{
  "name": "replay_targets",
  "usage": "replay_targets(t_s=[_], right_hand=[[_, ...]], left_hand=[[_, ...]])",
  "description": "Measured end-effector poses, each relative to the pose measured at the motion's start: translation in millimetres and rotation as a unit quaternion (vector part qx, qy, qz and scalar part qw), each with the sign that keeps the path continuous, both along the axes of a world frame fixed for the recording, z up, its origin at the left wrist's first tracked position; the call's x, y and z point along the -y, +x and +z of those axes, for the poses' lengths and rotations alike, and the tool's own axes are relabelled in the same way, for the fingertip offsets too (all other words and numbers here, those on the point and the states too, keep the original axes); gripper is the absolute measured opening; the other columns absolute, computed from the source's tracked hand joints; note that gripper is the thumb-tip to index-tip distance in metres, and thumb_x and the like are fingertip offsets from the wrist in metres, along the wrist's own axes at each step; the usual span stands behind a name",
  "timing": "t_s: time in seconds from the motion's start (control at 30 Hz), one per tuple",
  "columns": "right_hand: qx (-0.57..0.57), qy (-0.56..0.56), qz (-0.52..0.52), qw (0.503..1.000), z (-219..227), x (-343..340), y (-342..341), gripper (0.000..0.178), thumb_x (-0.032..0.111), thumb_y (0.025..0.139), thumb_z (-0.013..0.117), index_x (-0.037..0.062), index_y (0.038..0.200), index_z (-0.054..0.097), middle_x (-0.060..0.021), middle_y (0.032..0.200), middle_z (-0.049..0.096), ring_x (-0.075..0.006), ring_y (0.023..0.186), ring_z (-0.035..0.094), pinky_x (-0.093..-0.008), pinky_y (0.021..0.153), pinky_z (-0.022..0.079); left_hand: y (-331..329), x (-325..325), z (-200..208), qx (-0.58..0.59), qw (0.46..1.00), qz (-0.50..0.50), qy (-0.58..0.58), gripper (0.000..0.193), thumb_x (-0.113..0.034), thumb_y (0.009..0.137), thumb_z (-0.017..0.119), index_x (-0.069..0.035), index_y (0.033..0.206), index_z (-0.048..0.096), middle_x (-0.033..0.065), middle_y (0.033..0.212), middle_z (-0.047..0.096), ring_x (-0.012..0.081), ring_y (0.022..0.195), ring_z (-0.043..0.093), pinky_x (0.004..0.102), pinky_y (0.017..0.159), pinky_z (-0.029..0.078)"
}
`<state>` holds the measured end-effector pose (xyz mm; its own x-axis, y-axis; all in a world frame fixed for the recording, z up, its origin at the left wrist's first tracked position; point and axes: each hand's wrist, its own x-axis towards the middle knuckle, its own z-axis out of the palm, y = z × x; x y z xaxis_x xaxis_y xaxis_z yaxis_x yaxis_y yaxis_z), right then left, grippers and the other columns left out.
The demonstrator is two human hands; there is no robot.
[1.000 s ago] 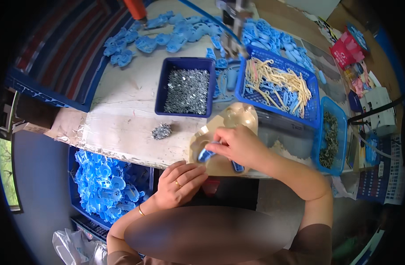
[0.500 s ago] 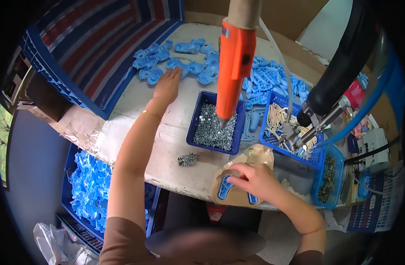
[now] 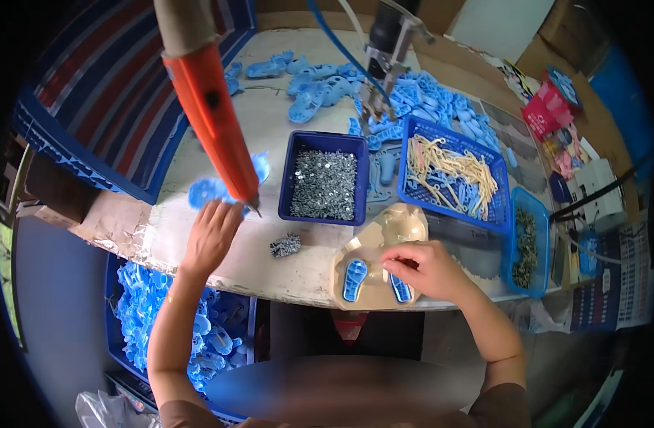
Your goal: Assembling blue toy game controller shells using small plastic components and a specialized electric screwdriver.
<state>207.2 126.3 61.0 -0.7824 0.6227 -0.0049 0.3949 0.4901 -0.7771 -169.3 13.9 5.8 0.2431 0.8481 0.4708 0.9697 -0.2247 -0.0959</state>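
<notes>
My left hand point(image 3: 214, 234) has its fingers on the near edge of a blue moulded plastic part point(image 3: 208, 192), blurred by motion over the left of the table. A second blue piece point(image 3: 262, 166) shows behind the orange electric screwdriver point(image 3: 214, 118), which hangs down in front of both. Over the right side of a beige fixture point(image 3: 373, 246), my right hand point(image 3: 430, 269) is curled with thumb against fingers; what it holds, if anything, is hidden. Two blue shell pieces lie in the fixture's hollows, the left one point(image 3: 355, 280) in full view, the right one point(image 3: 400, 289) partly under my hand.
A dark blue bin point(image 3: 329, 138) holds small screws; a loose heap of screws point(image 3: 286, 245) lies nearby. To the right stand a blue basket point(image 3: 407, 160) of cream and blue strips and a light blue tray point(image 3: 544, 250). Blue parts point(image 3: 430, 100) pile up behind. A metal-ended tool point(image 3: 384, 78) hangs there.
My left hand has come back toward me from the far pile, bringing blue parts along. My right hand has shifted off the left shell piece toward the right one. The view has swung, moving the screwdriver leftward.
</notes>
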Motion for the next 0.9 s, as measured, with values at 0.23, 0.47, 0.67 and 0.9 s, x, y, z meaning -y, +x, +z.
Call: replay_targets(t_s=[0.23, 0.47, 0.67, 0.9], right_hand=[[-0.092, 0.054, -0.077, 0.991, 18.4, 8.1, 17.1, 0.011, 0.007, 0.089, 0.067, -0.0003, 0.097, 0.070, -0.0062, 0.079, 0.070, -0.0085, 0.060, 0.062, -0.0232, 0.055, 0.048], [-0.141, 0.028, -0.176, 0.974, 40.7, 20.4, 35.2, 0.010, 0.005, 0.091, 0.065, 0.0000, 0.098, 0.070, -0.0027, 0.075, 0.066, -0.0059, 0.058, 0.057, -0.0201, 0.050, 0.044], [-0.094, 0.081, -0.153, 0.980, 22.2, 25.7, 41.1, 0.012, 0.006, 0.089, 0.067, 0.0008, 0.099, 0.070, -0.0053, 0.080, 0.067, -0.0083, 0.061, 0.060, -0.0217, 0.053, 0.046], [0.001, 0.277, 0.045, 0.960, -11.3, 40.4, 9.6, 0.034, 0.003, 0.079, 0.070, 0.0090, 0.112, 0.067, -0.0039, 0.101, 0.064, -0.0222, 0.092, 0.062, -0.0334, 0.076, 0.053]], left_hand=[[95.9, 70.4, 29.6, 0.097, 0.995, -0.037, 0.006, 0.045, 0.000, 0.075, 0.075, -0.003, 0.118, 0.062, 0.0075, 0.097, 0.063, 0.0249, 0.082, 0.059, 0.0357, 0.072, 0.050], [212.8, 6.4, 33.3, 0.132, 0.968, -0.202, -0.064, 0.049, -0.011, 0.079, 0.068, 0.002, 0.125, 0.057, 0.0082, 0.101, 0.060, 0.0220, 0.088, 0.060, 0.0327, 0.077, 0.052], [234.0, 5.4, 23.4, 0.222, 0.961, -0.154, -0.063, 0.054, -0.017, 0.078, 0.073, -0.001, 0.126, 0.056, 0.0103, 0.109, 0.062, 0.0248, 0.098, 0.060, 0.0353, 0.086, 0.050], [180.3, 22.3, 15.4, 0.364, 0.924, -0.039, -0.108, 0.070, -0.010, 0.076, 0.075, -0.001, 0.137, 0.041, 0.0210, 0.134, 0.049, 0.0378, 0.121, 0.049, 0.0449, 0.103, 0.038]])
